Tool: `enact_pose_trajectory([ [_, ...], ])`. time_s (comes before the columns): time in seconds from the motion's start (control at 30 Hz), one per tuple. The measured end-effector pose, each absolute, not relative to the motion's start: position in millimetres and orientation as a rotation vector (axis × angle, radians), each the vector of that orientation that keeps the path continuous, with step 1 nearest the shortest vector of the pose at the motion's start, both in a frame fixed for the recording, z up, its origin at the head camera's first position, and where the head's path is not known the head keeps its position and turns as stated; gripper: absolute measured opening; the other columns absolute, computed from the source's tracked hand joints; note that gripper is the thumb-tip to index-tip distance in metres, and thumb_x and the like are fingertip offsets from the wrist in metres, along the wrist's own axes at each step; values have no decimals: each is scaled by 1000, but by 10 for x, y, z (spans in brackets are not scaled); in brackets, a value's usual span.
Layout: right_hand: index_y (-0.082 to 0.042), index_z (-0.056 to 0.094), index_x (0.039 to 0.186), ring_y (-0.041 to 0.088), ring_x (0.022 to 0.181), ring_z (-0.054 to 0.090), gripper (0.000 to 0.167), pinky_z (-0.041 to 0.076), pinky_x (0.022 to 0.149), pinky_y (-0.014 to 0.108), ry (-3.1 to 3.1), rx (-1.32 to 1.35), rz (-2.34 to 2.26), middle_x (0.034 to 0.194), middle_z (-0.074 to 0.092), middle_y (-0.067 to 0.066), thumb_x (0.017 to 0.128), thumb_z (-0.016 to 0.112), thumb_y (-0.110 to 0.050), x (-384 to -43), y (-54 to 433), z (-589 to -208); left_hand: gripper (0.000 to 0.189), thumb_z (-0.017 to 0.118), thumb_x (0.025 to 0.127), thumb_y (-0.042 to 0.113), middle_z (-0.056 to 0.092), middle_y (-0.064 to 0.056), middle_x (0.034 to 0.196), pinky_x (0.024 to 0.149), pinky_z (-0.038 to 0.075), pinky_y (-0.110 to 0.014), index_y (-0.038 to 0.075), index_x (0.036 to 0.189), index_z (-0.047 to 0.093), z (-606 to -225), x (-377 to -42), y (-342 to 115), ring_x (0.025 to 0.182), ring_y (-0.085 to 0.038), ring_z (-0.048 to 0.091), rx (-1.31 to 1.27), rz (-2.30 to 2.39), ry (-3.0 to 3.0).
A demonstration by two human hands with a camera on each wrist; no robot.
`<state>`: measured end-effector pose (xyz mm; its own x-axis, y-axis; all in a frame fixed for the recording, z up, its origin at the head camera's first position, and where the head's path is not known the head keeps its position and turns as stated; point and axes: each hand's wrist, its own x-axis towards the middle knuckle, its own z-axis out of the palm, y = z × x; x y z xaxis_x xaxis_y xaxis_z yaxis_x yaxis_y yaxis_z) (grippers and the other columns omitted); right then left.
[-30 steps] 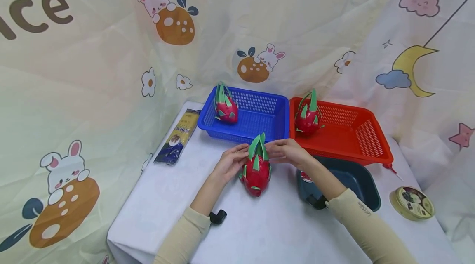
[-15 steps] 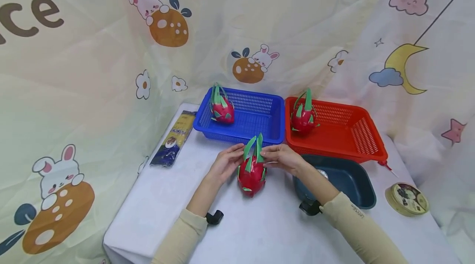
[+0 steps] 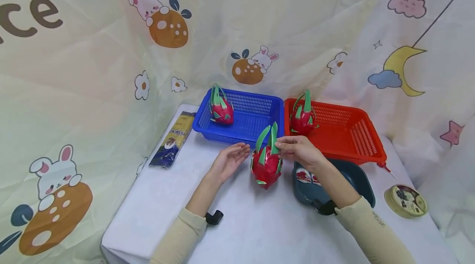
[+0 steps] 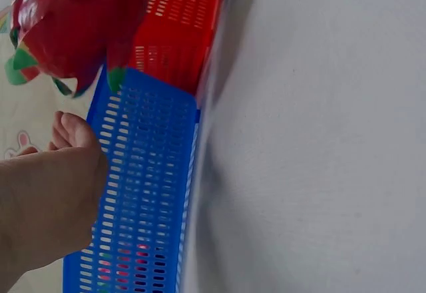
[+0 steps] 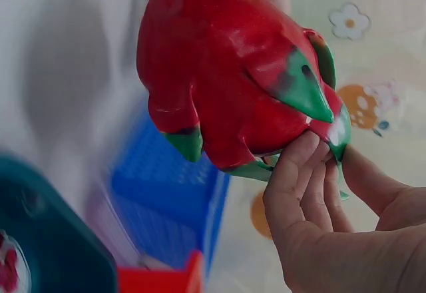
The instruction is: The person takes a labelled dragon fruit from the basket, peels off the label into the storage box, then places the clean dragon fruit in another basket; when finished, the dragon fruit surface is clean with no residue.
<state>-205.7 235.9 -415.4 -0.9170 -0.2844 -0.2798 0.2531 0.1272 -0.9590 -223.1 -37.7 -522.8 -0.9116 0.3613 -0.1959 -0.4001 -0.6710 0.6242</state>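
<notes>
A red dragon fruit with green leaf tips is held above the white table, its long leaves pointing up. My right hand pinches it by the leaves on its right side; the right wrist view shows thumb and fingers of that hand closed on the leafy end. To the left of the fruit my left hand is held apart from it, fingers loosely bent with nothing in them. The left wrist view has the left hand in front of the blue basket, below the dragon fruit.
A blue basket and a red basket stand at the back, each holding one dragon fruit. A dark teal tub sits under my right forearm. A round tin lies at right, a gold-and-blue packet at left.
My right hand has taken the dragon fruit by its leaves and moved it up and to the right. My left hand, near the leaves before, is now apart from the fruit.
</notes>
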Motion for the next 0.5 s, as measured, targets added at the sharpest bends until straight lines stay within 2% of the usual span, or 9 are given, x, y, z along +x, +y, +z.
enact_pose_trajectory([
  [0.13,1,70,128,15,99,72,33,62,90,34,2035,-56,-1889,103,76,-1,103,69,-20,-2052,2554,-3982,37,47,108,7,69,-15,126,117,44,-41,-12,140,49,-5226,-2257,-334,122,-27,65,-42,2492,1065],
  [0.27,-10,78,114,14,92,74,16,63,86,32,2010,-58,-1986,97,77,-1,104,67,-16,-2047,2790,-3818,42,46,107,5,66,-21,131,118,42,-44,-15,144,46,-5217,-2279,-217,130,-34,60,-16,2422,1097],
  [0.37,-14,80,109,14,87,75,15,63,85,31,1994,-42,-2053,95,79,-1,104,66,-15,-2049,2958,-3675,44,46,107,4,61,-27,139,119,41,-46,-17,145,43,-5212,-2291,-112,138,-40,53,-3,2395,1070],
  [0.5,-16,81,110,15,86,75,16,63,83,28,2013,18,-2129,97,79,-2,102,68,-20,-2075,3158,-3484,47,45,106,3,49,-34,150,120,39,-46,-18,148,39,-5204,-2301,43,144,-45,45,10,2394,1012],
])
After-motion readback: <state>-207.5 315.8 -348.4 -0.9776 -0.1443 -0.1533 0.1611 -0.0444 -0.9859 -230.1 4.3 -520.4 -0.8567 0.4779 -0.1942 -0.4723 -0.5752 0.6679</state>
